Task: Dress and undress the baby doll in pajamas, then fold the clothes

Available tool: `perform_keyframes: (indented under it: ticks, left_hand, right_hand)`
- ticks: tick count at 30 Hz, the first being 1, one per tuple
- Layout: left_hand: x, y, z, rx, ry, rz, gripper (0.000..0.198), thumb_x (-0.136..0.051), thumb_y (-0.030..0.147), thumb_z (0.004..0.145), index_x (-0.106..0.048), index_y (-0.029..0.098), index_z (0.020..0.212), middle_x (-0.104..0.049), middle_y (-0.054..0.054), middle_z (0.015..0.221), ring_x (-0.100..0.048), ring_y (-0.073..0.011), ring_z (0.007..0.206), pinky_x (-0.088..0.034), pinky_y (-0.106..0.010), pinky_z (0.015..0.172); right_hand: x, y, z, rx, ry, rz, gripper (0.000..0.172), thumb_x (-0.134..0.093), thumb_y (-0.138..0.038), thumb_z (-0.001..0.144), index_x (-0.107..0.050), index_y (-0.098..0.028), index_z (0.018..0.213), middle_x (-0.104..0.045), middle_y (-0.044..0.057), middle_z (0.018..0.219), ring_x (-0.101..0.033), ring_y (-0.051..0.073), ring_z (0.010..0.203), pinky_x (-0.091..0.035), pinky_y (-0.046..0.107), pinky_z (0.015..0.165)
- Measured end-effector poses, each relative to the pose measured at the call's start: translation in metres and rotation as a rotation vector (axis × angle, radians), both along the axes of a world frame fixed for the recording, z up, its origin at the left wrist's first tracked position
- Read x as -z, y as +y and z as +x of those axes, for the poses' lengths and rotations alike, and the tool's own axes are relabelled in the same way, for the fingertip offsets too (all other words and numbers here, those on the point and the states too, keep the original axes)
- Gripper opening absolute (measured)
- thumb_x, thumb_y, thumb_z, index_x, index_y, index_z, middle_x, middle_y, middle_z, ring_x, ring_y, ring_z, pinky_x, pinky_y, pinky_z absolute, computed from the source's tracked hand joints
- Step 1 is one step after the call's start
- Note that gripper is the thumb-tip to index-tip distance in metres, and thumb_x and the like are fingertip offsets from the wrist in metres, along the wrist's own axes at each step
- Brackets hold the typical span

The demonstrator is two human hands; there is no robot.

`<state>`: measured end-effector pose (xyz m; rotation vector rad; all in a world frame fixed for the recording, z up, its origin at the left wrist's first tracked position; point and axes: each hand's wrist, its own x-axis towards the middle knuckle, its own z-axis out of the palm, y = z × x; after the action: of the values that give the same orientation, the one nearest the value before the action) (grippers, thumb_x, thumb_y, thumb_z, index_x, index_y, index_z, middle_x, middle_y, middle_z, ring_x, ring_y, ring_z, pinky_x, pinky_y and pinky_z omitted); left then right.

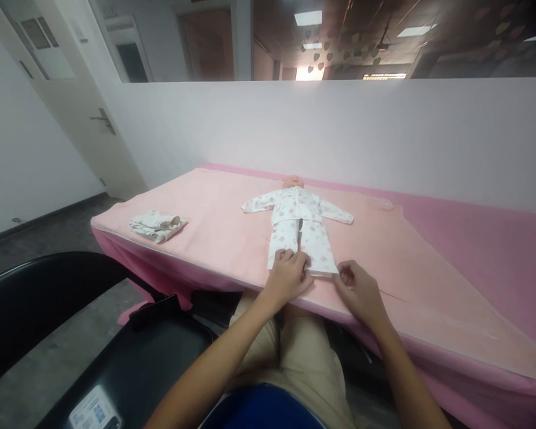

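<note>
A baby doll lies on its back near the middle of the table, its head toward the wall. It wears a white printed long-sleeved top, sleeves spread to both sides. Below that are matching white printed trousers, legs pointing at me. My left hand is closed, its curled fingers at the trouser cuffs near the inner side of the legs. At the outer corner of the right-hand cuff, my right hand pinches the fabric between thumb and fingers. The fingertips of my left hand are partly hidden.
A folded bundle of printed cloth lies at the table's left. Peach and pink sheets cover the table, which stands against a white wall. A black chair is at my left, with a labelled white object on its seat.
</note>
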<state>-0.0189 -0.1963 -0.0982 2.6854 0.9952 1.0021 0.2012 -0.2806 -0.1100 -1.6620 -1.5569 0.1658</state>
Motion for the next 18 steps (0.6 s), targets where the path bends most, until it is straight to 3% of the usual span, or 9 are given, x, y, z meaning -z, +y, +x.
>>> perform_keyframes:
  ticks: [13, 18]
  left_hand:
    - [-0.004, -0.001, -0.002, 0.098, 0.039, -0.055, 0.018, -0.057, 0.020, 0.091, -0.056, 0.022, 0.109, -0.073, -0.006, 0.103, -0.063, -0.0253, 0.102, -0.042, -0.042, 0.100]
    - [-0.004, -0.012, -0.007, 0.106, 0.005, -0.130, 0.020, -0.058, 0.020, 0.094, -0.058, 0.022, 0.114, -0.072, -0.004, 0.098, -0.063, -0.0252, 0.100, -0.044, -0.042, 0.100]
  right_hand:
    - [0.000, -0.001, 0.000, 0.001, -0.019, -0.125, 0.010, -0.061, -0.033, 0.089, -0.055, -0.025, 0.089, -0.061, -0.002, 0.077, -0.059, 0.019, 0.073, -0.044, 0.031, 0.071]
    - [0.000, 0.000, 0.001, 0.000, 0.005, -0.177, 0.009, -0.060, -0.033, 0.088, -0.056, -0.025, 0.091, -0.060, -0.003, 0.076, -0.059, 0.019, 0.073, -0.044, 0.032, 0.072]
